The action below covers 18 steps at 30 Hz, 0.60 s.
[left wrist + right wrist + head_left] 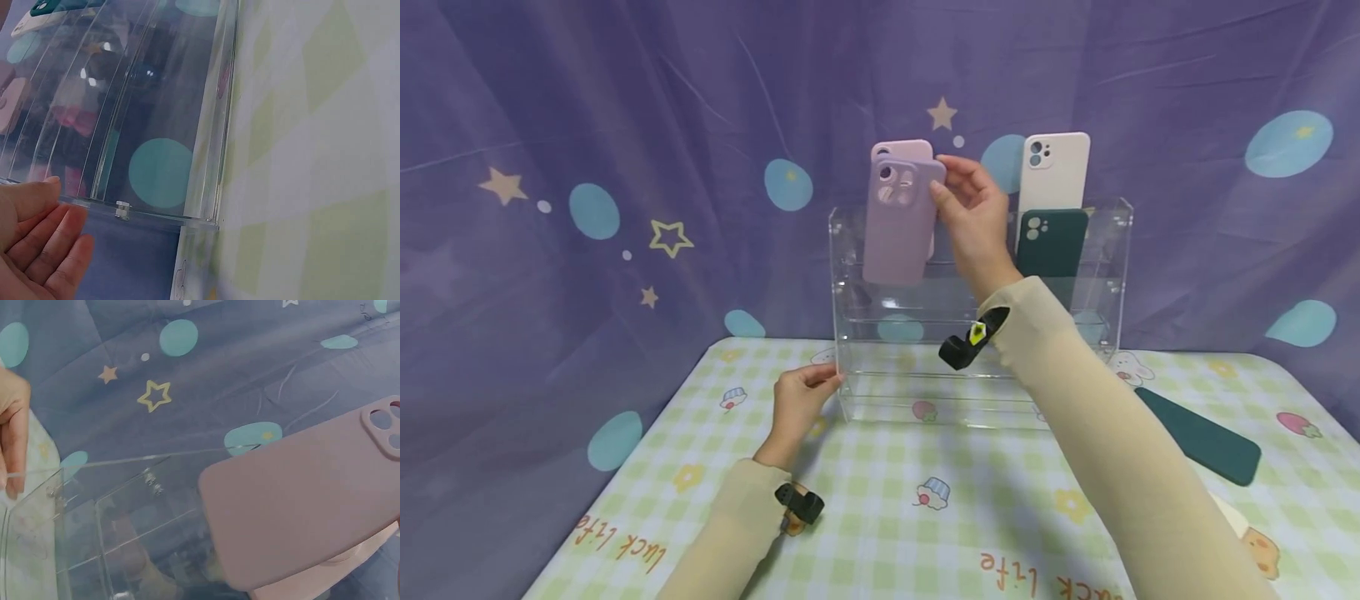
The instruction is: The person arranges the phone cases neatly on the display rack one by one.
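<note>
My right hand [977, 217] pinches a lilac phone case [898, 246] by its upper right edge, thumb in front. The case is held upright, its camera openings at the top, before the upper left of a clear acrylic tiered stand [833, 292]. Just behind it a pink phone case [904, 148] shows, mostly covered. Low on the stand's left side, my left hand [797, 404] pinches the side panel's edge between thumb and fingers; the left wrist view shows that panel [169, 219] beside the thumb. The right wrist view has the lilac case [300, 500] large in front.
On the stand's right side a white phone case [1067, 171] stands behind a dark green one [1052, 242]. Another dark green case [1206, 437] lies on the checked tablecloth [865, 517] at the right. A purple curtain [700, 125] hangs behind the table.
</note>
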{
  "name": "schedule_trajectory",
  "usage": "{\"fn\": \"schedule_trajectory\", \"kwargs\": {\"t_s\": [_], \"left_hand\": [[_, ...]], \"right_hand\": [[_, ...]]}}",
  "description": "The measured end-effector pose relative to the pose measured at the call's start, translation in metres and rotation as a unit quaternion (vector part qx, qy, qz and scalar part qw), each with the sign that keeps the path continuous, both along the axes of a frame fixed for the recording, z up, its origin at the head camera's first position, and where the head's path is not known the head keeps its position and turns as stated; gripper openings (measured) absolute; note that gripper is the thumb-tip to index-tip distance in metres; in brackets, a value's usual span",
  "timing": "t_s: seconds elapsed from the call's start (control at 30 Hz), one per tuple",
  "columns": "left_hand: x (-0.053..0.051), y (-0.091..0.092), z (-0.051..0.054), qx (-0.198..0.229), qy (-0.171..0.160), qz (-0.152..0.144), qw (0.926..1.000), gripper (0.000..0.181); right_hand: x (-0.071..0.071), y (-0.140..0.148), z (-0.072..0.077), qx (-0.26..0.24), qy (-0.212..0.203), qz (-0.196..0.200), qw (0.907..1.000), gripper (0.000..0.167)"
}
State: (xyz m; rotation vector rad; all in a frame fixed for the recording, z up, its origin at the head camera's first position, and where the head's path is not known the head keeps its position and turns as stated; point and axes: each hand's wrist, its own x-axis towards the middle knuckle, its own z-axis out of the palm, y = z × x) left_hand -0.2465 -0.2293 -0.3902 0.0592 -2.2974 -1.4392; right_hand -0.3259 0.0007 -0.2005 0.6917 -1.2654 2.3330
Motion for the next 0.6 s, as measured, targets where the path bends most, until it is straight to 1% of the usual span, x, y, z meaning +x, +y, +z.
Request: {"fn": "schedule_trajectory", "kwargs": {"t_s": [0.1, 0.17, 0.27, 0.43, 0.6], "left_hand": [[-0.001, 0.0, 0.0, 0.005, -0.001, -0.003, 1.0, 0.018], [-0.001, 0.0, 0.0, 0.007, 0.0, -0.005, 1.0, 0.018], [0.0, 0.0, 0.001, 0.005, 0.002, -0.005, 1.0, 0.018], [0.0, 0.001, 0.001, 0.003, 0.001, -0.001, 1.0, 0.018], [-0.001, 0.0, -0.002, 0.0, -0.002, 0.0, 1.0, 0.019]], "right_hand": [[-0.001, 0.001, 0.003, -0.016, 0.02, 0.0, 0.9997, 0.024], [-0.002, 0.001, 0.004, -0.01, 0.034, -0.012, 0.9993, 0.025], [-0.006, -0.001, 0.002, 0.008, 0.039, -0.037, 0.9985, 0.025], [-0.011, -0.004, -0.009, 0.06, 0.016, -0.073, 0.9954, 0.027], [-0.011, -0.004, -0.025, 0.116, -0.011, -0.088, 0.9893, 0.03]]}}
